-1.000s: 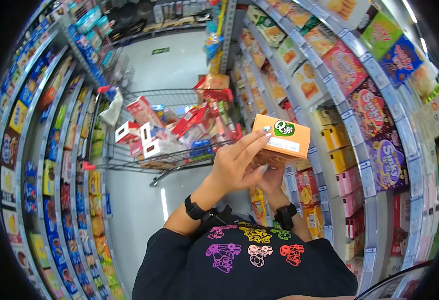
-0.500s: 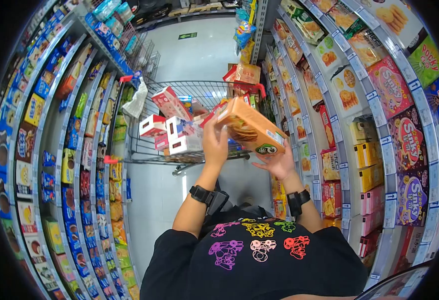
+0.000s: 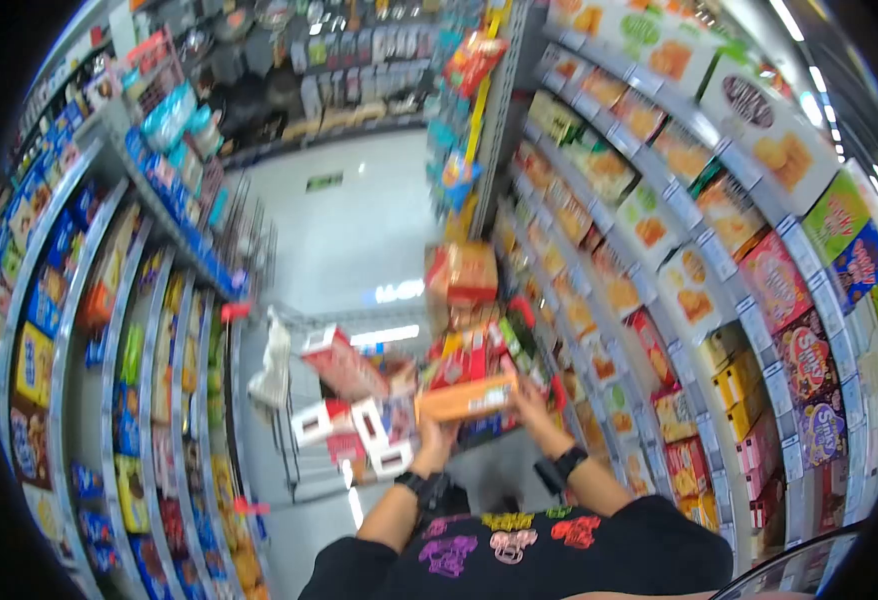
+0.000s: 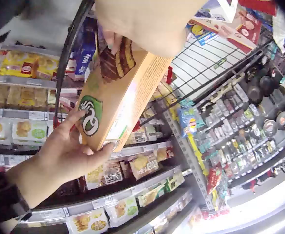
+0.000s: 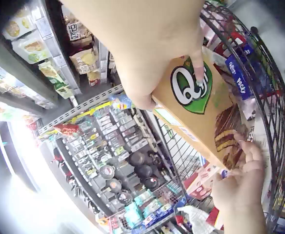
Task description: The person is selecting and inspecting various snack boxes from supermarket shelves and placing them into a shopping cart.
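Note:
An orange cake box (image 3: 467, 398), with a green Q logo and a picture of layered chocolate cake, is held between both hands over the shopping cart (image 5: 284, 112). My left hand (image 3: 436, 442) grips the box's left end, by the cake picture in the right wrist view. The right hand (image 3: 533, 408) holds the opposite end, thumb and fingers around the logo corner in the left wrist view. In the head view, one long narrow side with a white label faces up. Packages lie in the cart beneath and beyond the box.
White boxes with dark cutouts (image 3: 384, 437), a tall pink-and-red box (image 3: 344, 362) and red packages (image 3: 456, 365) fill the cart. A white cloth (image 3: 272, 358) hangs at its left side. Snack shelves (image 3: 704, 240) line the right, others (image 3: 124, 330) the left. Pans hang at the aisle's end.
The cake box has gone from beside the right shelf to above the cart, turning from its end, then its front, to a narrow side. Both hands have shifted their hold on it.

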### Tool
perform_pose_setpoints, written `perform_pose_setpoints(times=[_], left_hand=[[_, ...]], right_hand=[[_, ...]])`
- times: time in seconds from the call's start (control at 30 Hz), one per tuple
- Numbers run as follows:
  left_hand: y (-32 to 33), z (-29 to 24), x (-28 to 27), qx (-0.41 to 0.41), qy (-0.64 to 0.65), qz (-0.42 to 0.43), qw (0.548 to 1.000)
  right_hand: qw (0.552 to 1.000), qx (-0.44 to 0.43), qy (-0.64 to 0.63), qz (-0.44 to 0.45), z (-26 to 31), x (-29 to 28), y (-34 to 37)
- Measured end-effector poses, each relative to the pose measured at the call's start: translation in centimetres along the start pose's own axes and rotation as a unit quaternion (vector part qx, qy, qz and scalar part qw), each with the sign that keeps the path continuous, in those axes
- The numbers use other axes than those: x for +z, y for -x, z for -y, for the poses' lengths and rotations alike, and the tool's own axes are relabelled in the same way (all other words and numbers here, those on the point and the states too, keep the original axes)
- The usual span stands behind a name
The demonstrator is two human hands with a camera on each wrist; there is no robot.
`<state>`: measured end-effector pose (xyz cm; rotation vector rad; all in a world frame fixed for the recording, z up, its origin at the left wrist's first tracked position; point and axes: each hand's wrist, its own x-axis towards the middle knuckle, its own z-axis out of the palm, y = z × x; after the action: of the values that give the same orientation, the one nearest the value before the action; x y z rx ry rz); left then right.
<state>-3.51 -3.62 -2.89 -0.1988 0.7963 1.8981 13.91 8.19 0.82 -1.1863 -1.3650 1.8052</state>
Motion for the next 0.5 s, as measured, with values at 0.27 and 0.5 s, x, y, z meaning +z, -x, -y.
perform_pose_setpoints(times=[0.27, 0.5], left_hand=[[2.1, 0.3, 3.6, -0.256, -0.112, -0.152, 0.948], [7.1, 5.1, 4.9, -0.235, -0.249, 0.05, 0.938]], right_hand=[[0.975, -0.116, 0.177, -0.069, -0.6, 1.1, 3.7], [0.914, -0.192, 0.295, -0.203, 0.9, -0.6, 14.9]])
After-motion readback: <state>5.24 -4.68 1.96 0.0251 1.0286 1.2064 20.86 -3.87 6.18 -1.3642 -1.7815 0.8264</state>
